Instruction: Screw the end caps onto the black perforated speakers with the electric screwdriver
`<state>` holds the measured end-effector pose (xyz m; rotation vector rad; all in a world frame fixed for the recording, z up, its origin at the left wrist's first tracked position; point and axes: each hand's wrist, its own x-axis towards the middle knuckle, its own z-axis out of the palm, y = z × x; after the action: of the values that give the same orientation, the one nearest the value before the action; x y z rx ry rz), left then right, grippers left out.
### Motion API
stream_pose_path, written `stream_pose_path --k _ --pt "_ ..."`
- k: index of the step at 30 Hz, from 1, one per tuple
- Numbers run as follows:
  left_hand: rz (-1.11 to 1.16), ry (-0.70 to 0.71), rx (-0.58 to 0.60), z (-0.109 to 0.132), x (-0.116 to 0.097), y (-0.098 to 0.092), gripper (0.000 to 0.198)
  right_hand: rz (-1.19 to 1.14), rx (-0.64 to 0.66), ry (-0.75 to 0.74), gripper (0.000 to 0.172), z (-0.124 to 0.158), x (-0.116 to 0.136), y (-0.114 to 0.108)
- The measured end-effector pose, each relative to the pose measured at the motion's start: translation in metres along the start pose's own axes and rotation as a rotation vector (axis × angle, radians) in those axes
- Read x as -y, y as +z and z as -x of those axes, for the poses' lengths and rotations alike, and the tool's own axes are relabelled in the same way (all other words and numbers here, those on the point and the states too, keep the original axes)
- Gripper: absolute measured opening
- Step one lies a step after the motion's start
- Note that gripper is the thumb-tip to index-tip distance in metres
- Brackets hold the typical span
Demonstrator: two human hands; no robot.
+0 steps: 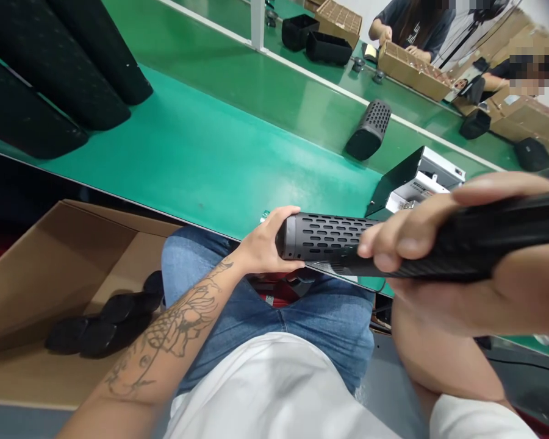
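I hold a long black cylinder with a slotted grille (333, 239) level in front of me, over my lap at the near edge of the green table (201, 158). My left hand (263, 244) is cupped over the cylinder's left end, fingers curled round it. My right hand (416, 235) is wrapped round its middle, close to the camera, with the thumb on top. The right part of the cylinder looks smoother and is blurred.
Another slotted black cylinder (369, 129) lies on the table. Large black tubes (68, 79) lie at the far left. An open box (416, 180) sits by my right hand. A cardboard carton (50, 286) with dark caps (103, 320) stands at my left. Other people (412, 30) work at cartons across the table.
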<state>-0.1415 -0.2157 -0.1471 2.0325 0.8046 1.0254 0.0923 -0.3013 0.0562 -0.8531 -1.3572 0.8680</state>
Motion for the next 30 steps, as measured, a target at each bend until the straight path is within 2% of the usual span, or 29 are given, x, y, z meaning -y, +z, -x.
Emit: stream_pose_path --k 3,8,11,15,22,30 --pt "0.018 0.018 -0.001 -0.001 0.001 0.001 0.122 -0.064 -0.014 -0.117 0.03 -0.009 -0.02 0.032" --pt "0.029 0.026 -0.009 -0.001 0.003 0.006 0.122 -0.11 -0.068 -0.085 0.031 -0.017 -0.037 0.05" --pt "0.025 0.024 -0.009 -0.001 0.002 0.007 0.122 -0.098 -0.084 -0.072 0.03 -0.02 -0.041 0.052" --pt "0.033 0.028 -0.005 -0.002 0.001 0.006 0.121 -0.03 -0.016 -0.101 0.026 -0.023 -0.046 0.054" --pt "0.043 0.001 0.001 -0.003 0.0 0.006 0.12 -0.129 0.08 -0.085 0.021 -0.023 -0.046 0.053" --pt "0.031 0.019 -0.011 -0.003 -0.001 0.006 0.116 -0.126 0.167 -0.063 0.022 -0.024 -0.049 0.049"
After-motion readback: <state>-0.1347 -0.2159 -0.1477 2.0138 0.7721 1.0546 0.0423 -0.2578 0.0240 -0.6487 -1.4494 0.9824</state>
